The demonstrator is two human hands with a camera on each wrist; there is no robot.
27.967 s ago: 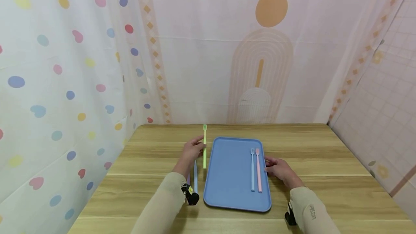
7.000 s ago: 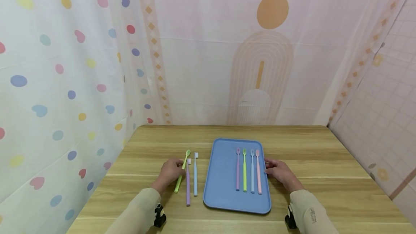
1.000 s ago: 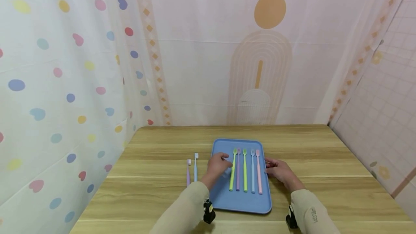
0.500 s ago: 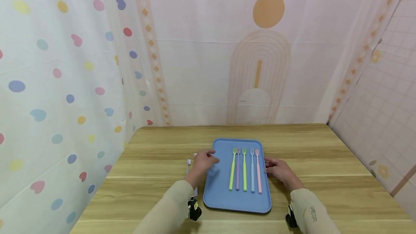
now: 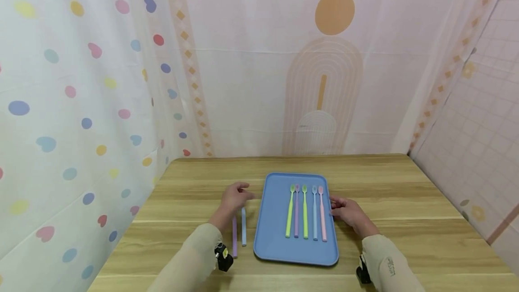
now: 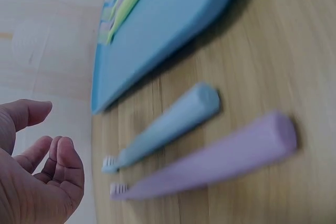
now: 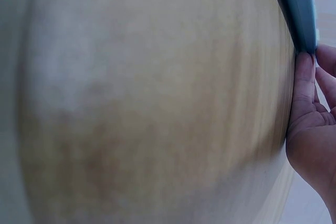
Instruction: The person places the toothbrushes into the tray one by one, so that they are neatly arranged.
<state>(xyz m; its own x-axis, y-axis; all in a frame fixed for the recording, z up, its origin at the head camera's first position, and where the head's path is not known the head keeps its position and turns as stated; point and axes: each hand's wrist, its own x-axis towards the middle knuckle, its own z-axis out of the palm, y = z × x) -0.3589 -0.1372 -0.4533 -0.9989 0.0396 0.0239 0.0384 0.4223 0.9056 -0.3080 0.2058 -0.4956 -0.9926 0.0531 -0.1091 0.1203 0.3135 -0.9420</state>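
My left hand (image 5: pixel 233 198) hovers above two toothbrushes on the table, its fingers loosely bent and holding nothing. Beneath it lie a light blue toothbrush (image 6: pixel 170 124) and a purple toothbrush (image 6: pixel 220 158), side by side; in the head view the hand hides their heads. A blue tray (image 5: pixel 271 238) stands to their right. On its right half lie a pink toothbrush (image 5: pixel 323 220), a light blue toothbrush (image 5: pixel 315 220), a green toothbrush (image 5: pixel 305 215), a purple toothbrush (image 5: pixel 296 220) and a yellow-green toothbrush (image 5: pixel 289 215). My right hand (image 5: pixel 350 214) holds the tray's right rim between thumb and fingers.
The wooden table (image 5: pixel 194 175) reaches back to a patterned curtain (image 5: pixel 251 80). A dotted curtain (image 5: pixel 81 148) hangs on the left. Small black cameras are strapped at both wrists.
The yellow-green toothbrush, earlier left of the tray, now lies on it. In the last second my left hand has moved left off the tray. My right hand stays at the rim.
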